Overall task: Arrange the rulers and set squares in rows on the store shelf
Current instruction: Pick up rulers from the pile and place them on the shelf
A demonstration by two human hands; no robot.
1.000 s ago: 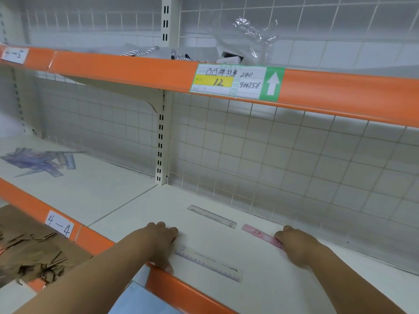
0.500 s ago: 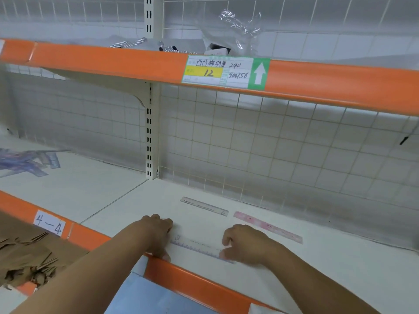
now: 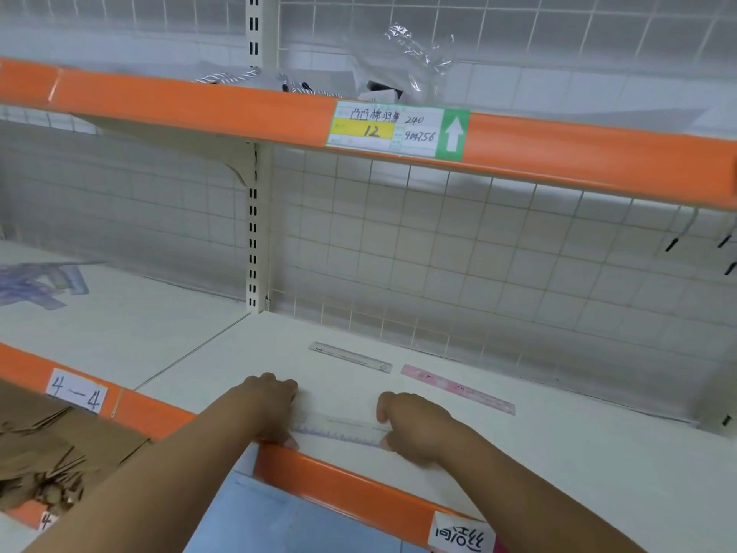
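Both hands grasp one clear ruler (image 3: pixel 341 431) by its ends: the left hand (image 3: pixel 273 409) has its fingers curled over the left end with the thumb down at the near edge, and the right hand (image 3: pixel 414 427) has its fingers curled over the right end. Each hand hides the end it holds, so the exact finger contact cannot be seen. The ruler lies flat on the white shelf (image 3: pixel 558 453), lengthwise along the front and just behind the orange front lip (image 3: pixel 339 480). Farther back, apart from the hands, a second clear ruler (image 3: pixel 351 357) and a pink ruler (image 3: pixel 456 389) lie flat, end to end in a rough line with a small gap between them, near the wire grid back panel (image 3: pixel 478 253). A slotted upright post (image 3: pixel 253 233) divides this bay from the left bay, where a loose pile of bluish transparent rulers and set squares (image 3: pixel 36 281) lies well apart from the hands. The lip carries a handwritten "4-4" tag (image 3: pixel 75 393) at left and a second handwritten tag (image 3: pixel 462 536) at lower right. Overhead, the upper shelf edge (image 3: pixel 199 101) bears a price label (image 3: pixel 399 129) with a green arrow; crumpled clear wrap (image 3: pixel 414 61) and striped cords (image 3: pixel 227 77) sit on that shelf. Brown paper goods (image 3: pixel 40 453) fill the level below at left.
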